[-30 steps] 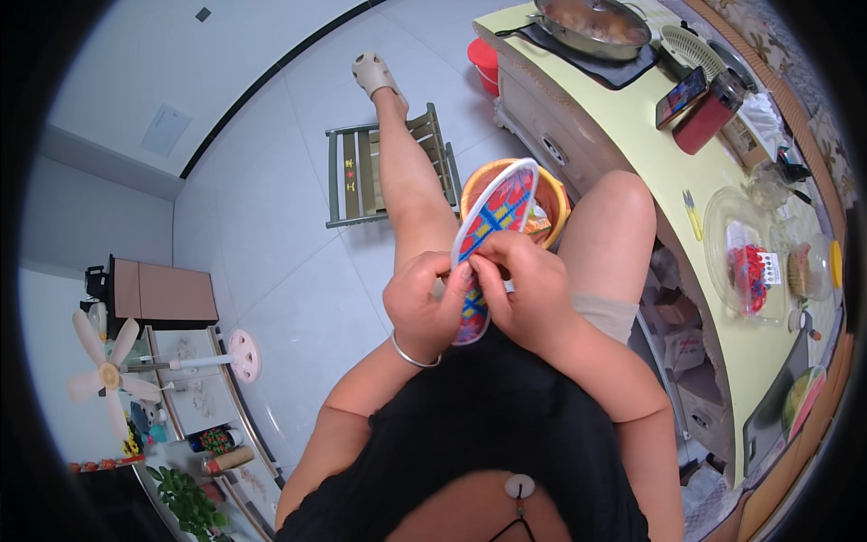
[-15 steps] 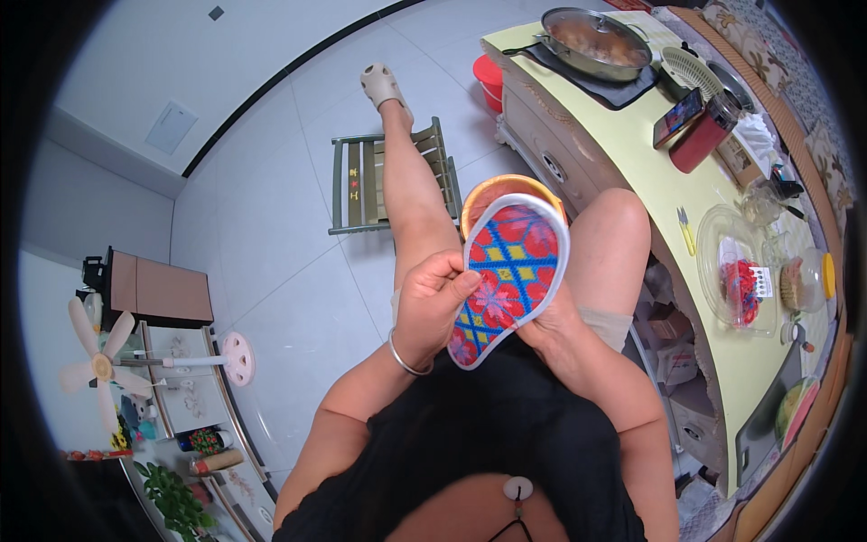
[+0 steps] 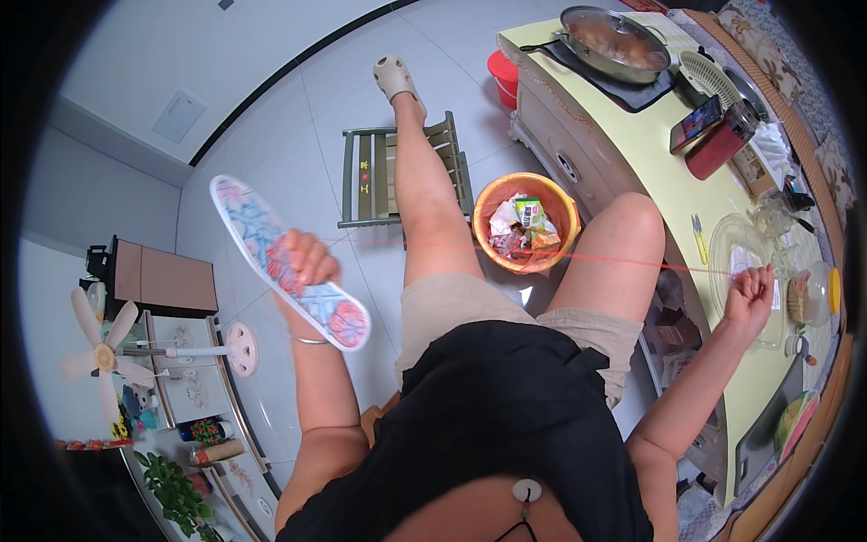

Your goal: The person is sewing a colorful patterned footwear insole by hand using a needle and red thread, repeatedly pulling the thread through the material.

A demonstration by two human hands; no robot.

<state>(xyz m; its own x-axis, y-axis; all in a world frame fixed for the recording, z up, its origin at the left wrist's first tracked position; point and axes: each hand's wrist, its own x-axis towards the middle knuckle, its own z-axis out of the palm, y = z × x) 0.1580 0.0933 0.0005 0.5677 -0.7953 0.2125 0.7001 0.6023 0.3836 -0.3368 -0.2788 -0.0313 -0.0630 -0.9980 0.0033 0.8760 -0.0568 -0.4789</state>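
Observation:
My left hand (image 3: pixel 312 259) is closed around an embroidered insole (image 3: pixel 246 219) with a white rim, raised at the left. The side in sight carries pale blue and pink-red stitching. From the insole a thin red thread (image 3: pixel 632 262) runs taut across my lap to my right hand (image 3: pixel 751 295). That hand is out to the right over the table, fingers pinched on the thread; whether a needle is there is too small to tell. Beneath it lies a clear plastic tray (image 3: pixel 720 239), its contents partly hidden by the hand.
Between my knees stands an orange bin (image 3: pixel 571 208) holding wrappers. A slatted folding stool (image 3: pixel 366 176) is under my leg. On the yellow table (image 3: pixel 646 135) are a lidded pan (image 3: pixel 614 45), phone (image 3: pixel 695 124), red flask (image 3: pixel 721 144), yellow-handled snips (image 3: pixel 700 239) and a jar (image 3: pixel 808 294).
The insole has swung up and left in my left hand, turned to its other side. My right hand has left it and moved far right, stretching the red thread. The bin's inside now shows.

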